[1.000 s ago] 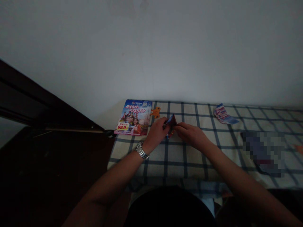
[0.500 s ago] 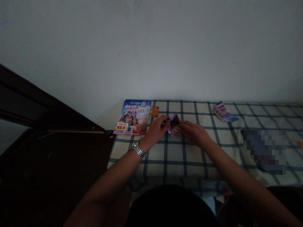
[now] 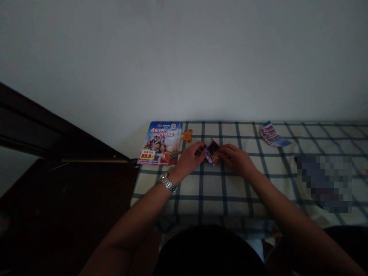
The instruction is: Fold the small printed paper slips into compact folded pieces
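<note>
A checked cloth [image 3: 212,191] spreads beneath the left hand [image 3: 191,158] and right hand [image 3: 236,158]. On it, left of the left hand, lies a stack of flyers [image 3: 159,142]; just beyond that hand, beside the stack, an orange bear-shaped piece [image 3: 187,135]. Right of and beyond the right hand lie fanned papers [image 3: 271,135]; farther right, nearer the person, a pixelated dark thing [image 3: 322,188].

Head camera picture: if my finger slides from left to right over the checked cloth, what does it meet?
Flyer stack, left hand, bent printed paper, right hand, bunch of papers, pixelated thing.
</note>
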The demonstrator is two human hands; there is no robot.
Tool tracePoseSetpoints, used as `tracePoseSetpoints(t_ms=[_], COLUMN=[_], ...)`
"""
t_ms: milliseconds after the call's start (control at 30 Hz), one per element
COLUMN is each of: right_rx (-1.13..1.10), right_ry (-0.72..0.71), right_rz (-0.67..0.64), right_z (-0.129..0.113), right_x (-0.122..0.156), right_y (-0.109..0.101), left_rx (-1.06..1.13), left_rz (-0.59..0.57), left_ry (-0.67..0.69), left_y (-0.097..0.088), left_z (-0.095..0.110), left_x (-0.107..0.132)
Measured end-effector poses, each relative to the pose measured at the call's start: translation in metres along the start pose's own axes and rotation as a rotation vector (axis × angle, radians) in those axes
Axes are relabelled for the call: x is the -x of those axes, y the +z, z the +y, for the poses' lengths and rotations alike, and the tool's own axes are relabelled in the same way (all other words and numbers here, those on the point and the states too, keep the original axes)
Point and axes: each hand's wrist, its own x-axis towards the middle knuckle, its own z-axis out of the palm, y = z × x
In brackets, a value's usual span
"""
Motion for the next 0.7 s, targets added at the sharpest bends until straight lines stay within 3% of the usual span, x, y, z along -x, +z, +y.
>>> tracePoseSetpoints(t_ms=[167, 367, 700], right_rx=[-0.063, -0.186, -0.261], right_ry=[0.047, 0.257, 0.283], right_rz=[0.031, 0.06, 0.105], right_z=[0.003, 0.004, 0.003], right_x=[0.002, 0.004, 0.001], right_y=[0.005, 0.011, 0.008], left_rx=[0.007, 0.001, -0.04], left_rz=[-0.004, -0.026, -0.046], left_ry=[-0.01, 0.002, 0.039], left_y=[0.0, -0.003, -0.004], left_z=[0.001, 0.005, 0.007], left_x=[0.0, 0.0, 0.0])
